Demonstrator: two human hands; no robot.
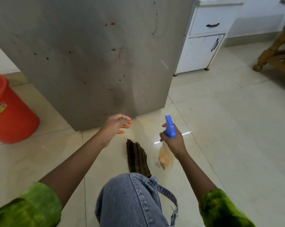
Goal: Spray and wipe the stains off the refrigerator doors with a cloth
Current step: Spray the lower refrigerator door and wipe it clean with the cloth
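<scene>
Glossy cream tile floor (220, 120), w/ a flat grey refrigerator door (92, 63) rising just ahead of both hands, matte and speckled w/ red-brown stains. Left hand (115, 126) hangs wide, fingers spread, holding nothing, near the door's bottom edge. Right hand (171, 141) grips a spray bottle (170, 126): blue plastic head, clear body w/ orange liquid, I think. Dark ribbed cloth (137, 158) lies on the floor btwn the hands. Round red bucket (12, 115) left of the left hand; white cabinet (202, 51) beyond the right.

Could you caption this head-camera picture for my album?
Right hand holds the spray bottle near the stained refrigerator door; left hand hovers open, cloth lying on the floor.
</scene>
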